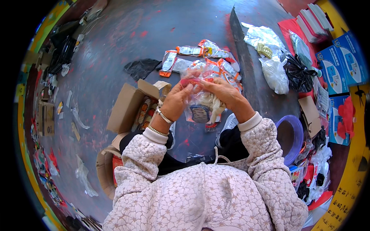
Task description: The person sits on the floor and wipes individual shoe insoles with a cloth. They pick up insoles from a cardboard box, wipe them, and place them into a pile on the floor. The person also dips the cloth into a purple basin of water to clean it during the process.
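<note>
A clear plastic bag [196, 101] with a red top edge hangs in front of me. Inside it, or seen through it, are something cream-coloured and rope-like and a blue-and-white patch. My left hand [174, 101] pinches the bag's red edge from the left, thumb toward the middle. From the right, my right hand [228, 93] grips the same edge, its fingers bent around the plastic. Just beyond the hands, several orange-and-white packets [189, 51] lie in a loose pile on the floor. Beside my left forearm stands an open cardboard box [122, 106] with colourful packets [145, 111] in it.
A black plastic sheet [140, 68] lies left of the pile. A dark strip [243, 54] runs along the floor to its right. White plastic bags [275, 73], blue boxes [339, 69] and a purple basin [298, 140] stand right. Another cardboard box [103, 169] sits by my left elbow.
</note>
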Demonstrator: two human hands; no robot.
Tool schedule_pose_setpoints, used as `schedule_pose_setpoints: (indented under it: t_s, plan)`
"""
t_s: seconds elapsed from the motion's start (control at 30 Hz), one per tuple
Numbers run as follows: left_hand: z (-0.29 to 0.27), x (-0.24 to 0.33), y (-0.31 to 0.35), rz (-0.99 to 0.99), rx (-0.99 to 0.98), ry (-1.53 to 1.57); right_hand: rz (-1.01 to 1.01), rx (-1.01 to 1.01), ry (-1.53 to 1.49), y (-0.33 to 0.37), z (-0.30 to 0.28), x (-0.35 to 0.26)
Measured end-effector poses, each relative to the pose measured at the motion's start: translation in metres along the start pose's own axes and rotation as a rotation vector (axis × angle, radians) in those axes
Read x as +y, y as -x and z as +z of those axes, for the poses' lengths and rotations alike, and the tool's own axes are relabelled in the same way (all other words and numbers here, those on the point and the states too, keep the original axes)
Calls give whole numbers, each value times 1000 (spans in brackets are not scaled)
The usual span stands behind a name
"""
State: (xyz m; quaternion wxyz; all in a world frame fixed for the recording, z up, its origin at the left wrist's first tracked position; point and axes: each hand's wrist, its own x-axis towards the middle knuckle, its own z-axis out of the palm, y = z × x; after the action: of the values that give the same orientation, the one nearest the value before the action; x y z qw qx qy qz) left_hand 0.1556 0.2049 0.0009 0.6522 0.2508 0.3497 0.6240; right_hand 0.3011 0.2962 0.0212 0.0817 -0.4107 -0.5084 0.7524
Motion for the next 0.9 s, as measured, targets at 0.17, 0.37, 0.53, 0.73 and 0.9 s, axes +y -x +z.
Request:
schedule_pose_setpoints:
  t_s: [0.17, 0.37, 0.53, 0.73, 0.9]
  plan:
    - [-3, 8, 0, -109, -55, 261, 34, 145, 30, 4, 1, -6]
    - [2, 14, 3, -139, 64, 266, -436, 372, 384, -6, -54, 6]
    - [-3, 5, -2, -166, 75, 245, -535, 581, 421, 14, -39, -17]
    - [-14, -3, -1, -316, 119, 143, -388, 346, 342, 17, -31, -25]
    - [-1, -4, 2, -335, 139, 65, -357, 327, 460, 11, -24, -13]
